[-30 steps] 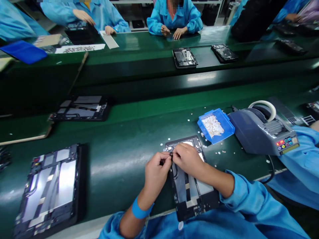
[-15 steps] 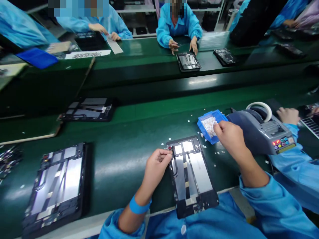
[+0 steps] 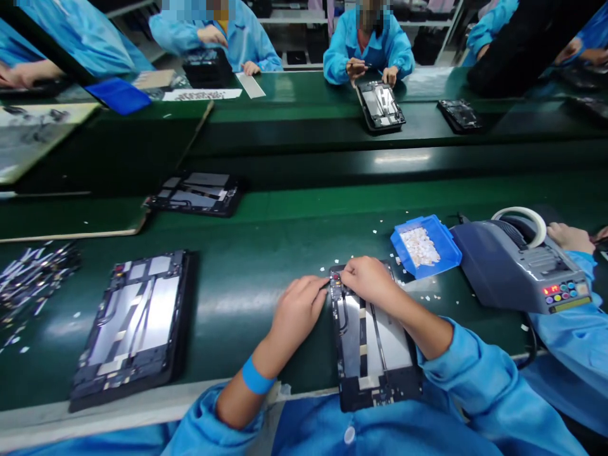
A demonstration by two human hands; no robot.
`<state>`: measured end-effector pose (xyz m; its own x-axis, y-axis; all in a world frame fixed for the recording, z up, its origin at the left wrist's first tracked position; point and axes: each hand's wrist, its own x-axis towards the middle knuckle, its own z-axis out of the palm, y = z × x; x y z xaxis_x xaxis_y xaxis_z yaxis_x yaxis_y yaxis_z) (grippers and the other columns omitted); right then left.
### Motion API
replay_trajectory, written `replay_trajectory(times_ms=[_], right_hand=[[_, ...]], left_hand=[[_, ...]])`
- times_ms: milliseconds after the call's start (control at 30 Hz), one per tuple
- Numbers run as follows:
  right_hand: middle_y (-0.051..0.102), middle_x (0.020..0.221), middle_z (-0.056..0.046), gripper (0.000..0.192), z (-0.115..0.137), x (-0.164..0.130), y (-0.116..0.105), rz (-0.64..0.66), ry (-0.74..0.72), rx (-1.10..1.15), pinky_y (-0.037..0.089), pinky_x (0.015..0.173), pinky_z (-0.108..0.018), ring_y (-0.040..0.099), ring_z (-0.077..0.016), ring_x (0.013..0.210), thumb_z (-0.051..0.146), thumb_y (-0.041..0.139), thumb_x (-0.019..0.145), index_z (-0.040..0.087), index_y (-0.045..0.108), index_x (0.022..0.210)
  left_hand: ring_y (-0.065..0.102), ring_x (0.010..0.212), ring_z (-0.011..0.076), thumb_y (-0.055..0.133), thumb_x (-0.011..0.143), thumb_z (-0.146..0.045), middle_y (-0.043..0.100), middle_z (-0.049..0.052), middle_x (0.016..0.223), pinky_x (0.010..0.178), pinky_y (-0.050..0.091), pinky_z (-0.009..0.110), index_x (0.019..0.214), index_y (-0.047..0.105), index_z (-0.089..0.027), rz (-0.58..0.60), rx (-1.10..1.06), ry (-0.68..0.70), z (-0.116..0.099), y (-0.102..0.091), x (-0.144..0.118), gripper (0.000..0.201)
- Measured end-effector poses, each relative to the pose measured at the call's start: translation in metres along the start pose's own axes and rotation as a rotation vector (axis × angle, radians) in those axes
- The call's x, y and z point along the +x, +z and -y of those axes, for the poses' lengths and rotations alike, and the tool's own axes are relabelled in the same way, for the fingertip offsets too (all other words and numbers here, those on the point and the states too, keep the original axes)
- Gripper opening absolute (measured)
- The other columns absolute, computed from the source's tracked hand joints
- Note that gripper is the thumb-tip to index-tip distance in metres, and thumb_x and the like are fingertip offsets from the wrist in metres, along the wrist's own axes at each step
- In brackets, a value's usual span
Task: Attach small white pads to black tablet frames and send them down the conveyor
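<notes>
Hands meet at the far left corner of an opened tablet (image 3: 368,342) that lies on the green surface (image 3: 247,266) right in front of the person. The left hand (image 3: 299,310) rests against the tablet's left edge, fingers curled loosely and pressing its side rather than closing round anything. The right hand (image 3: 368,280) lies over the tablet's far end, fingertips pinched together at the corner beside a small red part; whether something tiny sits in that grip cannot be told. A blue band (image 3: 254,378) circles the left wrist.

Just right of the tablet and a little farther off stands a blue tray (image 3: 444,240) filled with small pale bits, with more of those bits scattered on the surface about it. Right of the tray sits a grey tape dispenser (image 3: 513,269) carrying a white roll of tape (image 3: 520,215), and another person's hand (image 3: 567,237) touches its far right side.

Left of the person lies a second opened tablet (image 3: 135,323), well apart from the hands, and a third (image 3: 197,192) sits farther away. Across the far surface, a person in a blue coat holds 1 more tablet (image 3: 380,104)
</notes>
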<state>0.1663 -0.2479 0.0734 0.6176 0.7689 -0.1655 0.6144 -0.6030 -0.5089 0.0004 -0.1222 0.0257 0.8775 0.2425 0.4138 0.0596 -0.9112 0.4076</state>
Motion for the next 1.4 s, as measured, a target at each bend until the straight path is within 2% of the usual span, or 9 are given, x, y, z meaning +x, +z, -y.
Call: replay_trajectory(times_ms=[133, 267, 367, 467, 567, 1000, 1133, 1267, 1400], right_hand=[[0.071, 0.068, 0.001, 0.023, -0.006, -0.011, 0.001, -0.008, 0.009, 0.127, 0.03, 0.058, -0.024, 0.059, -0.0129, 0.063, 0.02, 0.059, 0.088, 0.02, 0.069, 0.068], [0.069, 0.065, 0.001, 0.021, -0.005, -0.014, 0.003, -0.013, -0.008, 0.095, 0.028, 0.058, -0.024, 0.056, -0.0125, 0.061, 0.019, 0.06, 0.087, 0.02, 0.068, 0.067], [0.07, 0.067, 0.0, 0.022, -0.003, -0.009, 0.004, -0.021, -0.011, 0.05, 0.027, 0.058, -0.025, 0.056, -0.0129, 0.061, 0.02, 0.059, 0.087, 0.021, 0.069, 0.067], [0.073, 0.072, -0.001, 0.023, -0.002, -0.005, 0.005, -0.013, -0.03, -0.001, 0.026, 0.059, -0.026, 0.058, -0.0137, 0.064, 0.022, 0.057, 0.088, 0.021, 0.07, 0.069], [0.075, 0.073, -0.002, 0.024, -0.001, -0.002, 0.008, -0.007, -0.02, -0.057, 0.027, 0.06, -0.027, 0.061, -0.0145, 0.066, 0.023, 0.057, 0.088, 0.022, 0.071, 0.069], [0.078, 0.08, -0.006, 0.027, 0.004, 0.003, 0.014, -0.029, 0.078, -0.228, 0.029, 0.058, -0.03, 0.07, -0.0191, 0.073, 0.033, 0.058, 0.091, 0.022, 0.075, 0.072], [0.079, 0.08, -0.007, 0.025, 0.005, 0.005, 0.01, -0.006, 0.061, -0.189, 0.031, 0.059, -0.029, 0.07, -0.0195, 0.074, 0.032, 0.061, 0.091, 0.022, 0.074, 0.073], [0.079, 0.083, -0.006, 0.024, 0.0, 0.001, 0.008, -0.011, 0.01, -0.163, 0.035, 0.063, -0.028, 0.071, -0.0198, 0.077, 0.031, 0.06, 0.094, 0.021, 0.075, 0.077], [0.079, 0.087, -0.005, 0.022, -0.008, -0.007, 0.006, -0.024, -0.082, -0.1, 0.037, 0.068, -0.026, 0.071, -0.0182, 0.08, 0.027, 0.057, 0.099, 0.02, 0.075, 0.087]], left_hand=[[0.064, 0.095, 0.0248, 0.053, 0.1, -0.015, 0.071, 0.009, 0.111, 0.084, 0.055, 0.038, 0.122, 0.07, -0.021, 0.09, 0.145, 0.057, 0.002, 0.0, 0.006, 0.029], [0.06, 0.09, 0.0258, 0.05, 0.097, -0.01, 0.067, 0.011, 0.111, 0.077, 0.053, 0.038, 0.137, 0.063, -0.025, 0.188, 0.3, 0.047, 0.005, 0.001, 0.021, 0.044], [0.06, 0.09, 0.026, 0.047, 0.095, -0.005, 0.067, 0.012, 0.109, 0.078, 0.053, 0.038, 0.147, 0.054, -0.02, 0.128, 0.285, 0.003, 0.009, 0.004, 0.025, 0.055], [0.06, 0.094, 0.0245, 0.046, 0.095, -0.004, 0.068, 0.01, 0.105, 0.085, 0.053, 0.037, 0.13, 0.065, -0.015, 0.025, 0.16, -0.007, 0.012, 0.005, 0.019, 0.041], [0.06, 0.093, 0.0234, 0.049, 0.098, -0.008, 0.069, 0.008, 0.103, 0.084, 0.052, 0.035, 0.113, 0.071, -0.019, 0.037, 0.097, 0.052, 0.011, 0.006, 0.011, 0.03], [0.061, 0.088, 0.023, 0.049, 0.099, -0.011, 0.074, 0.007, 0.109, 0.076, 0.05, 0.036, 0.133, 0.066, -0.022, 0.126, 0.197, 0.106, 0.01, 0.007, 0.003, 0.039], [0.059, 0.086, 0.0239, 0.051, 0.099, -0.012, 0.073, 0.008, 0.109, 0.073, 0.048, 0.036, 0.134, 0.066, -0.024, 0.158, 0.285, 0.127, 0.006, 0.006, 0.005, 0.04], [0.059, 0.084, 0.0244, 0.052, 0.098, -0.012, 0.071, 0.009, 0.102, 0.069, 0.046, 0.036, 0.135, 0.064, -0.022, 0.243, 0.363, 0.148, -0.002, 0.001, 0.008, 0.04], [0.06, 0.087, 0.0241, 0.052, 0.098, -0.013, 0.071, 0.009, 0.103, 0.074, 0.049, 0.036, 0.129, 0.067, -0.022, 0.261, 0.256, 0.14, -0.001, -0.005, 0.018, 0.035]])
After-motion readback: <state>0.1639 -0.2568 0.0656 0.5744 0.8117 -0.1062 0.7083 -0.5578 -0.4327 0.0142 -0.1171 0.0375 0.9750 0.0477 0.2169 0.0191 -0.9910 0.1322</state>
